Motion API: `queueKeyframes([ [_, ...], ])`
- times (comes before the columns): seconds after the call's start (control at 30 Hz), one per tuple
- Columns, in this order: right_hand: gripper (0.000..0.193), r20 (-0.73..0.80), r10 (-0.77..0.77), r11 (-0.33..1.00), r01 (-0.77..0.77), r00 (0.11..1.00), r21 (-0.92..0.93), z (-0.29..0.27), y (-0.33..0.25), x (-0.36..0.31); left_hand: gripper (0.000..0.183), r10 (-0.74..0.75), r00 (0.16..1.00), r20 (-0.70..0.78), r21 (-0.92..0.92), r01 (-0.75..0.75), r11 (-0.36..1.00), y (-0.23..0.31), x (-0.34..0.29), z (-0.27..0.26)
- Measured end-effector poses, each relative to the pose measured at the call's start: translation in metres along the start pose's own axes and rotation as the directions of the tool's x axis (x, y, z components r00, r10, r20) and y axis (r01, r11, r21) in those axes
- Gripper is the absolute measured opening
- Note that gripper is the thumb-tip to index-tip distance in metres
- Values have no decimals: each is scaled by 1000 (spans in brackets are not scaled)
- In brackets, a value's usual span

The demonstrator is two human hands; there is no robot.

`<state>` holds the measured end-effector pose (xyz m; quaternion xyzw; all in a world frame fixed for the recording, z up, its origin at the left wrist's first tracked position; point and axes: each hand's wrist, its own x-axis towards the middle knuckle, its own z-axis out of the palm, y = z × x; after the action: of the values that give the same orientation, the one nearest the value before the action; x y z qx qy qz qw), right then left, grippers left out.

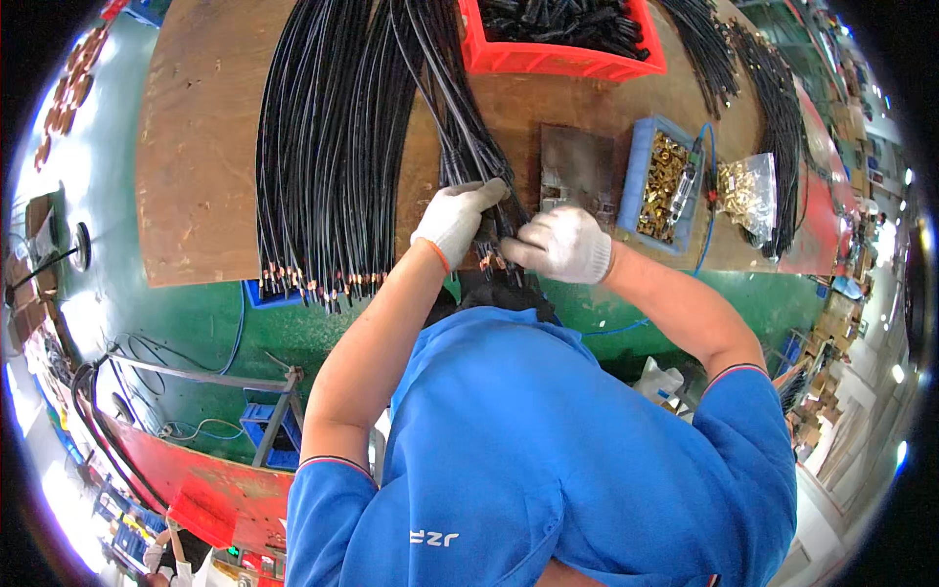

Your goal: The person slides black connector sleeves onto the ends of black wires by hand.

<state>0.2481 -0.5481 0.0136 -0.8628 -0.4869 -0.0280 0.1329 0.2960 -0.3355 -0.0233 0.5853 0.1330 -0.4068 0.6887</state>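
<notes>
In a white glove, my left hand (456, 219) is closed round a bundle of black cables (452, 98) close to its near end, with the thumb across the top. My right hand (564, 245), also gloved, is beside it with fingers curled in at the cable ends (487, 258), where bare copper shows. What its fingertips pinch is hidden. Left of my hands, a wide row of black cables (337, 157) lies on the brown table, its copper ends hanging over the near edge.
A red bin (562, 61) of black parts stands at the back. To the right are a dark metal plate (577, 161), a blue bin (638, 176) of brass terminals with a tool (683, 191) on a blue cord, and a clear bag (745, 188) of brass parts. More cables (782, 127) lie far right.
</notes>
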Motion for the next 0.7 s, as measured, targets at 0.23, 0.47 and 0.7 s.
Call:
queueKeyframes([
  [0.23,35,114,-4,995,15,993,-94,28,48,16,53,-283,956,-75,-514,206,833,-7,-30,20],
  [0.47,43,95,206,965,-186,974,-184,64,97,39,46,-18,999,-47,51,20,999,-40,-40,22],
  [0.7,34,438,880,-425,-111,181,899,36,98,63,62,335,904,-265,610,-112,785,-64,-30,20],
])
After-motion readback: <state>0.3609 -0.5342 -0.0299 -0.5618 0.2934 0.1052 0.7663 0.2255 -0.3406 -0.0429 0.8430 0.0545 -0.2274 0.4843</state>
